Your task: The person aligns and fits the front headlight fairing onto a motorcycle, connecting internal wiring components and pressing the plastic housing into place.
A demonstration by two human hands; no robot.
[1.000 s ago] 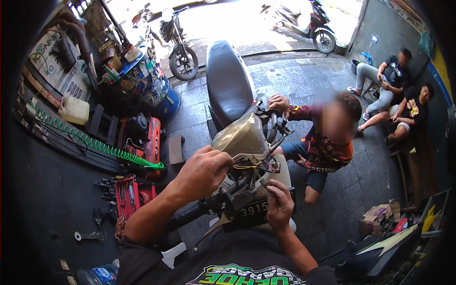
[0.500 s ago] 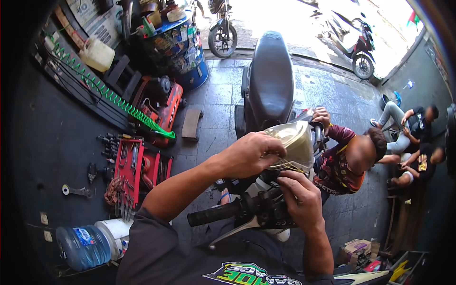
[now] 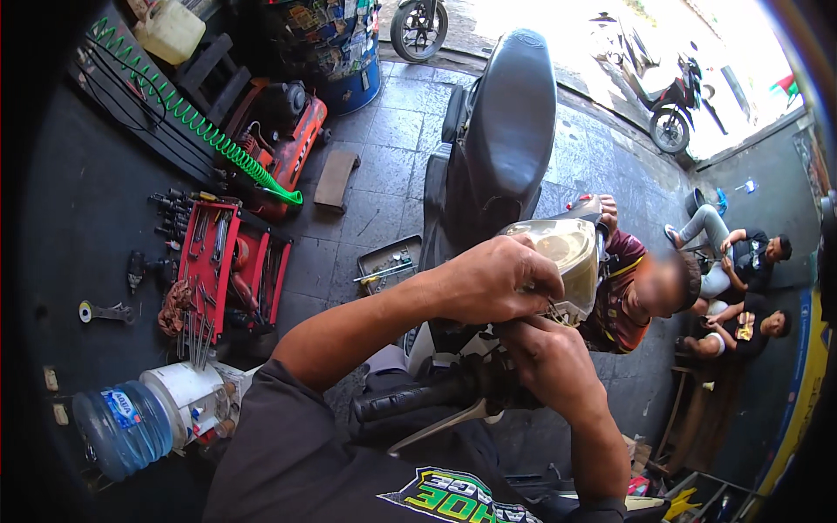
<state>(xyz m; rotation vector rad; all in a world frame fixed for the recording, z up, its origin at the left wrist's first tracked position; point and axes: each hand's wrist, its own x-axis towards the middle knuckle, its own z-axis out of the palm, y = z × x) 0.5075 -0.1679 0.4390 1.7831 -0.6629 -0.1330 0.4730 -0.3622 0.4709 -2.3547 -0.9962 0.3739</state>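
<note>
on tiled floor [image 3: 401, 144]: motorcycle [image 3: 519, 113], brown block [image 3: 336, 181], tool cart [image 3: 227, 261], blue drum [image 3: 353, 89].

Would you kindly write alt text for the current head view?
A person's bare left hand and right hand are close together at the near edge of a yellowish clear-plastic housing on a black-seated motorcycle. Beside it is another person in a maroon shirt; a red metal tool trolley stands at left, and two people sit at right.
</note>
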